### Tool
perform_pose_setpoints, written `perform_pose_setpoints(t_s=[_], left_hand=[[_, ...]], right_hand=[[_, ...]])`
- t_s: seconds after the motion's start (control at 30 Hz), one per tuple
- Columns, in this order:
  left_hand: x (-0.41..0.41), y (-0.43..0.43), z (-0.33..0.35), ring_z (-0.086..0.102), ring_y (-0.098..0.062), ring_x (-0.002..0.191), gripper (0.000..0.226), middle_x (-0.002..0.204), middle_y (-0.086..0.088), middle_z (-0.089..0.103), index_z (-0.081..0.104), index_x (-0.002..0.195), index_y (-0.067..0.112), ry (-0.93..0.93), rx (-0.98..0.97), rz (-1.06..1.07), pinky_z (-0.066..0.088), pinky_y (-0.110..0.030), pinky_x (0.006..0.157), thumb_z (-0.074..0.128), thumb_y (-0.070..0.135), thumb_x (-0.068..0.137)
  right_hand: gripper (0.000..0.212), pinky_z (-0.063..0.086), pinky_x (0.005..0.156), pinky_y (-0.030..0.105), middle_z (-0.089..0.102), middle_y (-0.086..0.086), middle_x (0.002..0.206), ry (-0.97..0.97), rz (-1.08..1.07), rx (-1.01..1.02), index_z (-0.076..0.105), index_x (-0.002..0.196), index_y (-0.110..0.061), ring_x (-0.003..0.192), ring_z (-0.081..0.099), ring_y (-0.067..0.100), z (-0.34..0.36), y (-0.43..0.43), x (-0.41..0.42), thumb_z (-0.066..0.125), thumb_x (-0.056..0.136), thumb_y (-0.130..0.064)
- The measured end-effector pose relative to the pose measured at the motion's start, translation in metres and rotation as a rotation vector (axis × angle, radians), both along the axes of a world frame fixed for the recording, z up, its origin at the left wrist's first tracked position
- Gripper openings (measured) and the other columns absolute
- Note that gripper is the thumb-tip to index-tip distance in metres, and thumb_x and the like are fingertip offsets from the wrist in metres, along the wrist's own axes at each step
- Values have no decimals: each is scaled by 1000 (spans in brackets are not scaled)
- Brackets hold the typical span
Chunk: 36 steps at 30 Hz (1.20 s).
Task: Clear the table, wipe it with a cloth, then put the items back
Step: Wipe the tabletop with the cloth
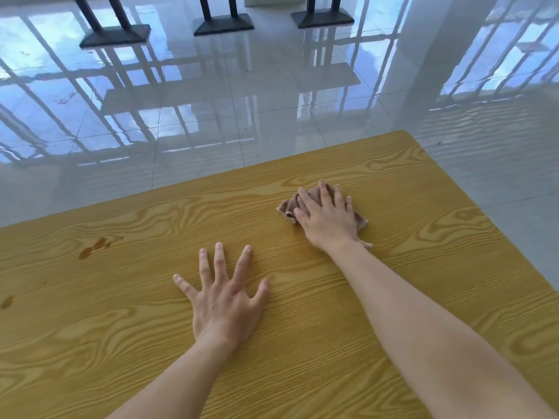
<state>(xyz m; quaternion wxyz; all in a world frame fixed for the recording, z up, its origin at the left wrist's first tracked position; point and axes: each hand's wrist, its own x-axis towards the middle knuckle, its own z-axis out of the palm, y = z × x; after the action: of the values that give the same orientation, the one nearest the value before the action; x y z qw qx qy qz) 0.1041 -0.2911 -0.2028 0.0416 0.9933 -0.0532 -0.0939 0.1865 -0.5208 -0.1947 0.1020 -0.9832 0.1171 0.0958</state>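
A yellow wood-grain table [121, 313] fills the lower half of the view. My right hand [328, 216] presses flat on a crumpled brown cloth [287, 205] near the table's far edge; the cloth shows at the hand's left and right sides. My left hand [223, 294] lies flat on the bare tabletop with fingers spread, holding nothing, nearer to me and left of the cloth. Brown stains [95, 246] mark the wood at the left, and another spot [6, 302] sits by the left border.
Beyond the table's far edge lies a glossy white tiled floor [272, 95] with window reflections. Three black table bases [222, 22] stand on it at the top of the view. The table's right corner [405, 133] is past the cloth.
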Motion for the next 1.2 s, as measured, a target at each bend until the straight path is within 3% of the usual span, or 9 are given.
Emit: perform_pose_setpoints(t_s=[0.1,0.17,0.33,0.4,0.63,0.77,0.9,1.1,1.2], left_hand=[[0,1,-1,-19,-27,150,76,165,0,-10,-2,151,52,-16,-7,-4,-8,-73,110,8,82,82],[0,2,-1,-19,-27,150,76,165,0,-10,-1,152,51,-14,-9,-1,-8,-73,110,9,81,83],[0,0,0,-20,-27,150,76,165,-1,-10,-1,151,51,-11,-20,9,-9,-73,110,10,81,83],[0,0,0,-19,-28,150,75,165,-1,-9,1,151,51,-10,-16,4,-9,-73,110,11,81,83],[0,2,1,-15,-27,151,82,166,-2,-4,5,154,45,-24,-19,-3,-7,-74,110,11,82,80],[-2,5,0,-20,-26,150,82,166,0,-9,3,154,44,-4,-42,-17,-11,-72,110,12,82,82],[-6,34,9,-22,-18,150,76,165,5,-13,4,155,44,58,-85,-123,-15,-59,117,18,77,88],[-65,172,16,-8,-17,153,75,166,4,2,19,155,41,-99,-51,-115,2,-43,125,8,77,90],[-78,224,11,-17,-19,151,84,166,2,-8,6,155,46,-35,27,39,-3,-48,124,-7,84,81]], right_hand=[[57,-4,121,53,-14,-6,164,-57,334,-12,0,151,-52,150,-15,26,-2,29,-49,10,97,-67],[58,-3,122,50,-13,-8,163,-74,386,-33,0,152,-51,151,-13,22,-4,6,-73,10,97,-67],[59,0,122,52,-11,-3,165,-6,-185,-79,3,154,-47,152,-7,29,-5,-67,-28,10,97,-64],[59,0,121,55,-10,-1,165,-4,-251,-44,5,154,-46,151,-8,33,-5,-42,-9,15,98,-62],[59,2,123,48,-4,-6,166,-122,365,-33,9,153,-48,152,-5,23,-9,25,-97,17,97,-64],[60,2,123,44,-4,-7,166,-88,173,-111,9,154,-47,152,-2,21,-11,-19,-74,12,97,-65],[58,0,122,51,-10,-3,165,-18,-107,-60,5,153,-49,151,-7,30,-5,28,-42,15,98,-62],[60,-2,122,47,-14,-10,163,-109,561,-41,5,153,-50,151,-11,21,-5,130,-107,17,96,-65],[61,-2,123,44,-13,-13,162,-75,482,-79,3,152,-53,152,-7,18,-5,124,-72,11,93,-68]])
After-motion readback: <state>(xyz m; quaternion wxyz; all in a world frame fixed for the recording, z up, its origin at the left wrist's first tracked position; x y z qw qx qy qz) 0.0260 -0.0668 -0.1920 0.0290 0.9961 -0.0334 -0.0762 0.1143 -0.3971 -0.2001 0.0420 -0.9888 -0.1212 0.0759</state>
